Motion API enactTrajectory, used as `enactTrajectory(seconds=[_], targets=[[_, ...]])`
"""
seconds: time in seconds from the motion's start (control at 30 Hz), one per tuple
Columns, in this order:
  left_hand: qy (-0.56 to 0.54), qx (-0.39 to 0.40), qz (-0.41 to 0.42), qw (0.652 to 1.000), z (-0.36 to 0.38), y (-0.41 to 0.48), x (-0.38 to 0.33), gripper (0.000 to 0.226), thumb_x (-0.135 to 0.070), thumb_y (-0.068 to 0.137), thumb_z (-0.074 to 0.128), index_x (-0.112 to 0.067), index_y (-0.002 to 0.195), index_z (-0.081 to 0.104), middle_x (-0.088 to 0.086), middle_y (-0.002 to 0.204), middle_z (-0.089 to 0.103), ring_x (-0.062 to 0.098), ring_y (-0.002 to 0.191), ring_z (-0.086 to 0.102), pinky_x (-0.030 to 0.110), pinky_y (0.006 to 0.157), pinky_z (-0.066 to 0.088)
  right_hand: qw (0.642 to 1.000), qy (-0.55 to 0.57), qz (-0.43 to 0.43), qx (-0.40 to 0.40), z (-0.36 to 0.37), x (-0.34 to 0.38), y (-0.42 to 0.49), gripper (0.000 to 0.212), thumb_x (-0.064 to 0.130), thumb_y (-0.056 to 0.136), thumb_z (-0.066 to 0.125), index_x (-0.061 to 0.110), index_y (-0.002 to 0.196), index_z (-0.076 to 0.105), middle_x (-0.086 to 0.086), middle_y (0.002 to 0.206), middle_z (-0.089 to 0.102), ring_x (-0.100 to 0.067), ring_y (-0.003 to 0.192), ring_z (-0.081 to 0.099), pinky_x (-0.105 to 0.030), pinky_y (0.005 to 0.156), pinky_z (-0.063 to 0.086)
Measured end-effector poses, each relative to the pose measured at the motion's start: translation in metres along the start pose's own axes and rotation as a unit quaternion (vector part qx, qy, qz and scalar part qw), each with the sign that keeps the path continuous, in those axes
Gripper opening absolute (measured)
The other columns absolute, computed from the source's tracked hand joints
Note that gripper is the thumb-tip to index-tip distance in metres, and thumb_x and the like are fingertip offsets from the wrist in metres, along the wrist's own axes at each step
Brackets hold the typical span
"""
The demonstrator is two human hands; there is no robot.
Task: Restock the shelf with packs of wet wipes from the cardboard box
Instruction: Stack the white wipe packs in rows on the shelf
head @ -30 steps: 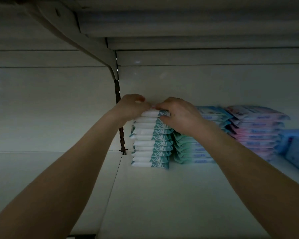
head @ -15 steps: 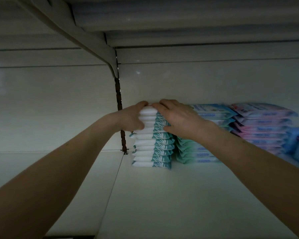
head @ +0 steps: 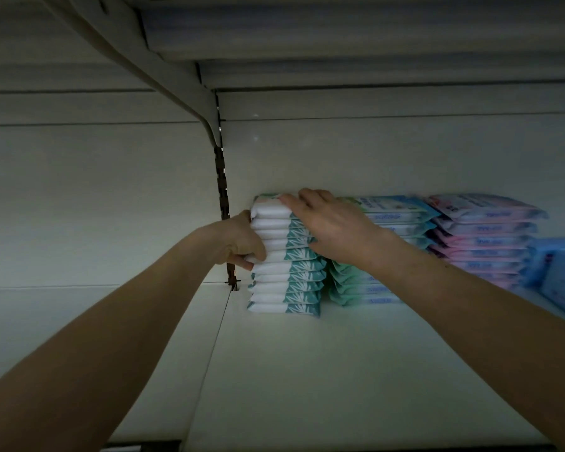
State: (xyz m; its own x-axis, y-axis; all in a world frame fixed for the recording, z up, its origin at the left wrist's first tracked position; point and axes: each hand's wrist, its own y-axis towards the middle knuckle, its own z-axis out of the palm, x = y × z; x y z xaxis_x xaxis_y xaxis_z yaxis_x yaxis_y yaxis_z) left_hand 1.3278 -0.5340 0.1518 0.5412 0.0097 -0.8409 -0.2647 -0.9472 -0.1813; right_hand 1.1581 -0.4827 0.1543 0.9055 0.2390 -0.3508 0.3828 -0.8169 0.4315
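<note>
A tall stack of white-and-teal wet wipes packs (head: 284,282) stands on the white shelf (head: 307,370) against the back wall. My left hand (head: 242,243) is at the stack's left side, its fingers curled round the ends of the upper packs and its thumb tucked under one of them. My right hand (head: 333,226) lies over the top right of the stack, fingers stretched across the top pack and thumb against the front. The cardboard box is out of view.
Right of this stack stand a green-and-blue pack stack (head: 372,288), a pink pack stack (head: 483,236) and blue packs (head: 561,275) at the far right. A slotted upright (head: 222,203) and a shelf bracket (head: 163,76) sit just left. Another shelf hangs overhead.
My left hand has slid from the top of the stack down its left side. My right hand has stayed on top, and the view has moved slightly closer.
</note>
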Motion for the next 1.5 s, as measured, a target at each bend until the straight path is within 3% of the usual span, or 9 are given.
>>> enactTrajectory(seconds=[0.3, 0.47, 0.63, 0.77, 0.9, 1.13, 1.23, 1.37, 1.5], targets=[[0.017, -0.033, -0.005, 0.999, 0.004, 0.0, 0.005, 0.063, 0.005, 0.078, 0.071, -0.01, 0.133, 0.043, 0.017, 0.119, 0.056, 0.027, 0.095, 0.061, 0.041, 0.083, 0.056, 1.0, -0.013, 0.007, 0.011, 0.002, 0.004, 0.002, 0.083, 0.007, 0.085, 0.06, 0.015, 0.152, 0.011, -0.014, 0.141, 0.035, -0.031, 0.127, 0.038, -0.039, 0.096, 0.039], [0.031, -0.054, 0.063, 0.996, -0.007, -0.011, 0.001, 0.109, 0.0, 0.079, 0.072, -0.029, 0.153, -0.004, 0.008, 0.129, 0.046, 0.022, 0.092, 0.057, 0.034, 0.076, 0.054, 1.0, -0.008, -0.002, 0.01, -0.013, 0.004, 0.002, 0.087, 0.033, 0.083, 0.067, 0.021, 0.151, 0.014, -0.012, 0.148, 0.03, -0.029, 0.135, 0.032, -0.045, 0.109, 0.027], [0.165, -0.085, 0.166, 0.969, -0.005, -0.016, -0.01, 0.09, -0.003, 0.086, 0.064, -0.02, 0.154, 0.008, 0.01, 0.149, 0.036, 0.022, 0.123, 0.047, 0.025, 0.095, 0.042, 1.0, -0.006, -0.004, 0.017, -0.013, 0.013, 0.008, 0.07, 0.019, 0.09, 0.057, 0.018, 0.149, 0.02, -0.01, 0.138, 0.043, -0.028, 0.123, 0.044, -0.038, 0.099, 0.035], [0.188, -0.086, 0.137, 0.969, -0.005, -0.022, -0.014, 0.091, -0.007, 0.088, 0.063, -0.018, 0.154, 0.001, 0.01, 0.152, 0.03, 0.024, 0.131, 0.04, 0.021, 0.093, 0.036, 0.999, 0.006, 0.003, 0.039, -0.022, 0.015, 0.01, 0.071, 0.02, 0.087, 0.061, 0.018, 0.148, 0.024, -0.011, 0.135, 0.043, -0.028, 0.124, 0.043, -0.039, 0.1, 0.034], [0.186, -0.116, 0.103, 0.97, -0.018, -0.038, -0.02, 0.089, -0.012, 0.089, 0.063, -0.015, 0.154, 0.002, 0.008, 0.158, 0.02, 0.022, 0.141, 0.027, 0.022, 0.108, 0.026, 0.999, 0.017, -0.011, 0.032, -0.046, 0.023, 0.018, 0.06, 0.025, 0.088, 0.059, 0.018, 0.143, 0.036, -0.01, 0.139, 0.04, -0.028, 0.127, 0.038, -0.04, 0.102, 0.03], [0.092, -0.255, 0.033, 0.962, -0.03, -0.079, -0.017, 0.072, -0.01, 0.089, 0.062, -0.013, 0.15, 0.024, 0.016, 0.138, 0.047, 0.029, 0.121, 0.052, 0.03, 0.091, 0.047, 0.992, 0.093, -0.078, 0.024, -0.075, 0.058, 0.019, 0.031, 0.021, 0.097, 0.048, 0.015, 0.126, 0.056, -0.009, 0.122, 0.055, -0.027, 0.112, 0.049, -0.032, 0.08, 0.03], [0.057, -0.307, -0.031, 0.949, -0.027, -0.111, 0.0, 0.072, -0.009, 0.089, 0.06, -0.016, 0.15, 0.024, 0.018, 0.136, 0.05, 0.031, 0.12, 0.054, 0.036, 0.092, 0.051, 0.982, 0.153, -0.108, 0.033, -0.081, 0.075, 0.012, 0.026, 0.019, 0.095, 0.049, 0.013, 0.119, 0.06, -0.008, 0.113, 0.061, -0.026, 0.101, 0.056, -0.031, 0.075, 0.039], [0.036, -0.375, -0.114, 0.919, -0.019, -0.168, 0.025, 0.07, -0.005, 0.088, 0.056, -0.017, 0.149, 0.025, 0.018, 0.132, 0.054, 0.031, 0.109, 0.061, 0.033, 0.076, 0.052, 0.965, 0.201, -0.163, 0.034, -0.09, 0.11, -0.007, 0.023, 0.019, 0.092, 0.052, 0.014, 0.113, 0.063, -0.005, 0.106, 0.064, -0.026, 0.095, 0.06, -0.03, 0.071, 0.041], [0.059, -0.434, -0.194, 0.878, -0.01, -0.235, 0.045, 0.069, -0.007, 0.088, 0.054, -0.019, 0.15, 0.026, 0.015, 0.133, 0.053, 0.033, 0.114, 0.059, 0.036, 0.086, 0.052, 0.941, 0.217, -0.257, 0.037, -0.108, 0.153, -0.036, 0.023, 0.018, 0.094, 0.052, 0.015, 0.115, 0.061, -0.006, 0.106, 0.065, -0.025, 0.094, 0.061, -0.03, 0.071, 0.042]])
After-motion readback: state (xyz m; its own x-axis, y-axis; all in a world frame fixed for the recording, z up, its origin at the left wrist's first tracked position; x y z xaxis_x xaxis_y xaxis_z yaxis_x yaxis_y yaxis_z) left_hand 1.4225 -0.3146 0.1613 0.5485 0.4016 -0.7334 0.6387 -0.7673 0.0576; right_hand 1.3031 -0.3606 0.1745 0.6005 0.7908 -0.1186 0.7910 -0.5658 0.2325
